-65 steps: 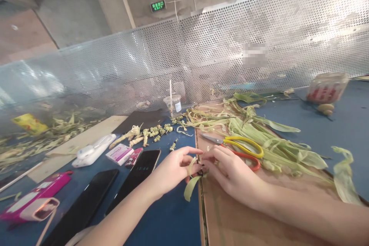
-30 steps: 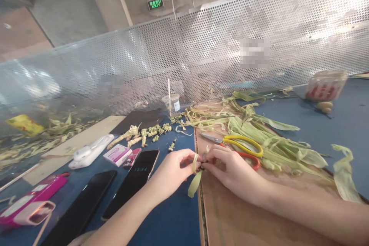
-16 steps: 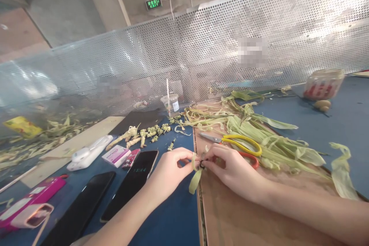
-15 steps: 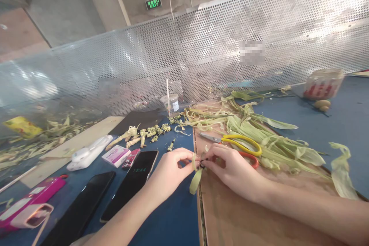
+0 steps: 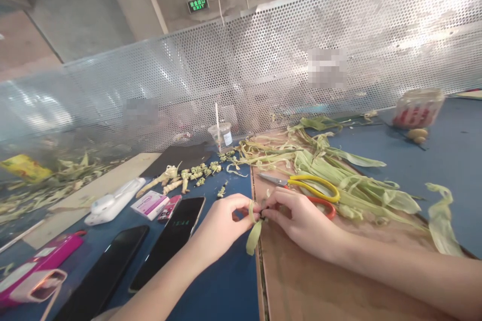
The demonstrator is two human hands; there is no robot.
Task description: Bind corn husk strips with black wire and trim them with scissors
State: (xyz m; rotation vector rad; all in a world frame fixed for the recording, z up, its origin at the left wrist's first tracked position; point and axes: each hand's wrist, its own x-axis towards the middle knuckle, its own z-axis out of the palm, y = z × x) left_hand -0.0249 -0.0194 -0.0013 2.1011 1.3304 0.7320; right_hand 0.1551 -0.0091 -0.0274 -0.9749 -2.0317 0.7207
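My left hand (image 5: 222,223) and my right hand (image 5: 301,220) meet fingertip to fingertip over the seam between the blue table (image 5: 211,286) and a brown board (image 5: 320,291). Both pinch a pale green leaf strip (image 5: 254,233). Its upper part is looped between my fingers and its free end hangs down toward the table. Scissors with a yellow and a red handle (image 5: 312,190) lie just behind my right hand.
A heap of green husk leaves (image 5: 339,170) covers the board's far end. Small folded leaf pieces (image 5: 188,175), two dark phones (image 5: 169,241), a pink box (image 5: 150,204), a white device (image 5: 113,201), a plastic cup with straw (image 5: 223,135) and a perforated metal screen (image 5: 263,70) are around.
My left fingers have closed from spread to a pinch on the strip, drawing its loop tighter. Both hands stay at the same spot; the view has drifted slightly.
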